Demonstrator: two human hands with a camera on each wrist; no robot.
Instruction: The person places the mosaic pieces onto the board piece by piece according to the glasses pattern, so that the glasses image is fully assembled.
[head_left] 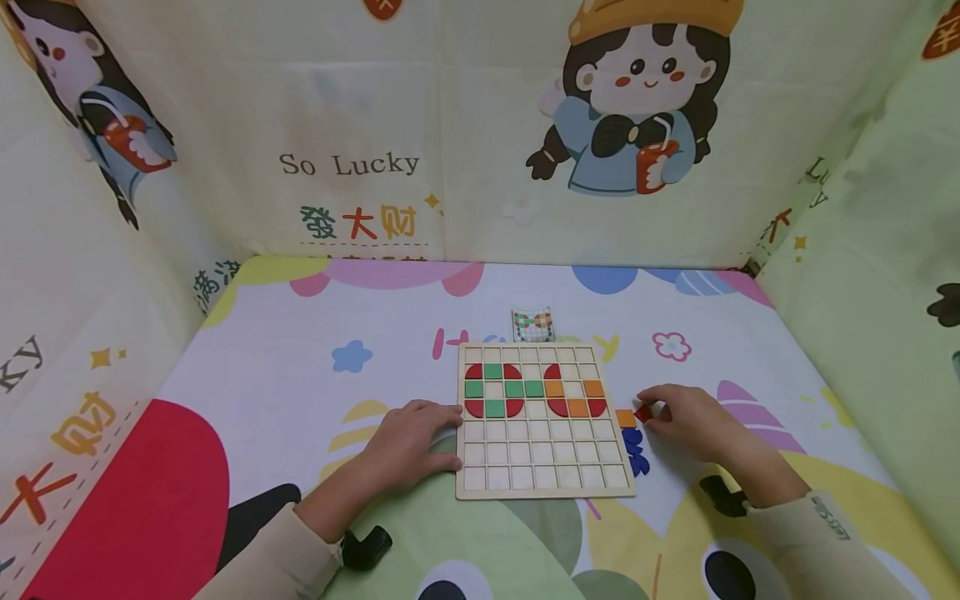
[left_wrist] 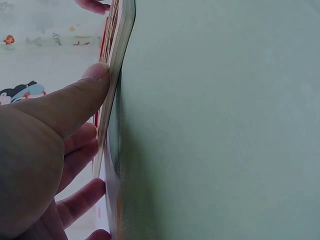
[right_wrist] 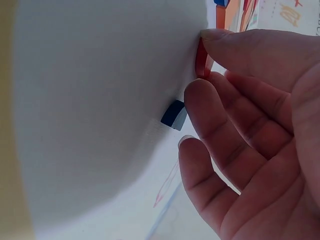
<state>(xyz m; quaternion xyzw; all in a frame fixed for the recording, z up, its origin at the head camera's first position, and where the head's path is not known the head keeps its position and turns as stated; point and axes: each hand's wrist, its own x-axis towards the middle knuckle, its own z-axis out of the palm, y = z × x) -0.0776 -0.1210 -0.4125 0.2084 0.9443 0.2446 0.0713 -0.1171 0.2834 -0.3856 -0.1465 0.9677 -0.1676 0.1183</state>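
Observation:
A square wooden grid board [head_left: 547,477] lies on the table, its upper rows holding red quarter-round, green and orange tiles. My left hand [head_left: 412,444] touches the board's left edge, thumb toward the near corner; in the left wrist view the thumb [left_wrist: 82,97] presses on the board's rim. Beyond the board's right side, my right hand [head_left: 693,423] pinches a red tile [head_left: 642,413] between thumb and fingertips. The right wrist view shows this red tile [right_wrist: 201,59] on edge. An orange tile [head_left: 626,418] lies by the board's right edge, close to dark blue pieces [head_left: 636,452].
A small pattern card [head_left: 533,325] with a coloured grid stands behind the board's far edge. The tablecloth [head_left: 285,350] is printed with bright shapes. Printed cloth walls [head_left: 480,125] enclose the table at the back and both sides.

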